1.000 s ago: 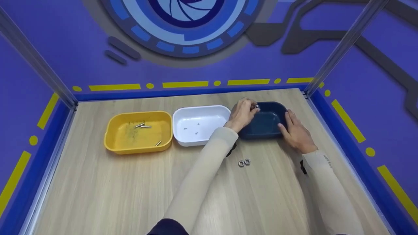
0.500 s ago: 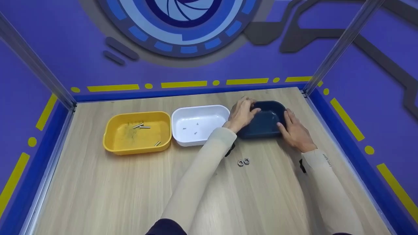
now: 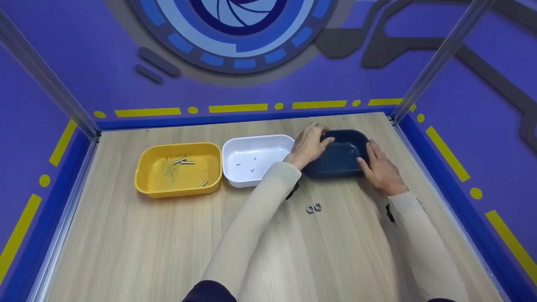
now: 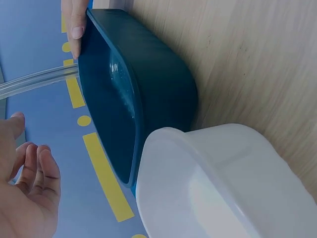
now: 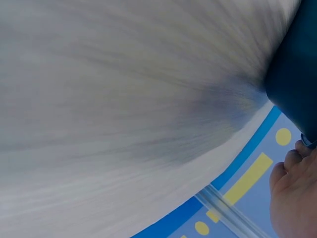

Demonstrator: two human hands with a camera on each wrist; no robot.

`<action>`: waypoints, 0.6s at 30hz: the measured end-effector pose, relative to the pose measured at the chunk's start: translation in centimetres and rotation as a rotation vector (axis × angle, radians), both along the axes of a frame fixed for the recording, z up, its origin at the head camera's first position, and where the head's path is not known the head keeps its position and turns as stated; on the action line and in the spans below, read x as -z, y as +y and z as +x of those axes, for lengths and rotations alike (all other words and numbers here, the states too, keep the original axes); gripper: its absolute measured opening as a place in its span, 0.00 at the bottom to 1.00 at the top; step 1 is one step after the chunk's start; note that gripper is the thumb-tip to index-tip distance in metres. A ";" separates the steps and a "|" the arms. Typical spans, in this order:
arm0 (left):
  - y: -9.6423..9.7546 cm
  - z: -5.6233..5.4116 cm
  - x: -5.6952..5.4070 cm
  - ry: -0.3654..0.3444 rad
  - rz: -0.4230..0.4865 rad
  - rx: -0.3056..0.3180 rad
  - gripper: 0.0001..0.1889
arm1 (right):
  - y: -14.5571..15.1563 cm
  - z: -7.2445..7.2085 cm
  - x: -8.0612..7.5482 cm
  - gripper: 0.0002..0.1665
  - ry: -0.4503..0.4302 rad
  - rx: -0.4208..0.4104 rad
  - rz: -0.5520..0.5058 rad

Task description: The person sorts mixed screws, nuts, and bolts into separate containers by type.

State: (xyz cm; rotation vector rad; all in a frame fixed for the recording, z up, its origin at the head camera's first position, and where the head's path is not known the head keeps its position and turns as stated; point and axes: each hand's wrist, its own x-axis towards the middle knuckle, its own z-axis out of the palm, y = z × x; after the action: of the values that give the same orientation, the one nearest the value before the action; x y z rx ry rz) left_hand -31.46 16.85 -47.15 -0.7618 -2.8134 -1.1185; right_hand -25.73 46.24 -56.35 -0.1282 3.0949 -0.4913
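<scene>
My left hand [image 3: 309, 144] hovers over the left end of a dark blue-green tray [image 3: 335, 171]. In the left wrist view the same hand [image 4: 29, 193] has its thumb apart from loosely bent fingers, with nothing visible between them. My right hand [image 3: 382, 170] rests at the tray's right end, its fingers straight along the rim and its thumb over the near corner. The right wrist view catches these fingers [image 5: 292, 168] at the tray's rim. What lies under my left hand in the tray is hidden.
Two metal nuts [image 3: 314, 208] lie on the wooden table in front of the dark tray. Left of it stand a white tray [image 3: 240, 183] with 3 tiny screws and a yellow tray [image 3: 176, 194] with 3 bolts. Purple panels [image 3: 235, 94] border the table.
One second ago my left fingers pinched a metal nut over the dark tray. The nut has left the fingertips, and the thumb stands apart. The right hand stays in place.
</scene>
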 end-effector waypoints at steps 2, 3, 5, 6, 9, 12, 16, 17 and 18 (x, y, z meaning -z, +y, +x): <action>-0.1 0.2 -0.2 -0.001 0.000 0.008 0.22 | -0.1 0.0 0.0 0.51 -0.005 0.000 -0.001; -0.2 0.2 -0.2 -0.001 0.000 0.012 0.22 | -0.1 0.0 -0.1 0.51 -0.006 -0.001 -0.002; -0.3 0.4 -0.4 0.006 -0.005 0.024 0.22 | -0.1 0.0 -0.1 0.51 -0.003 -0.004 -0.004; -0.4 0.5 -0.5 0.008 -0.009 0.032 0.22 | -0.1 -0.1 -0.1 0.51 -0.001 -0.005 -0.004; -0.5 0.9 -0.6 0.016 -0.021 0.065 0.21 | -0.1 -0.1 -0.1 0.51 -0.002 -0.009 0.000; -0.8 1.4 -0.6 0.028 -0.034 0.099 0.21 | 0.1 0.0 0.0 0.52 0.006 -0.012 0.007; -1.3 2.4 -0.3 0.042 -0.028 0.122 0.21 | 0.1 0.1 0.0 0.51 0.025 -0.027 0.007; -1.5 2.6 -0.2 0.045 -0.023 0.126 0.21 | 0.1 0.1 0.0 0.51 0.028 -0.031 0.006; -1.7 2.8 -0.1 0.048 -0.016 0.127 0.21 | 0.1 0.1 0.0 0.51 0.028 -0.034 0.003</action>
State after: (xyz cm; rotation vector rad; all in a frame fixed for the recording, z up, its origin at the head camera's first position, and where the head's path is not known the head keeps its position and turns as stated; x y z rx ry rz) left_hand -28.62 15.14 -47.06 -0.9671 -2.7725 -1.0795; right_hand -25.63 46.36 -56.33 -0.1891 3.1152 -0.4876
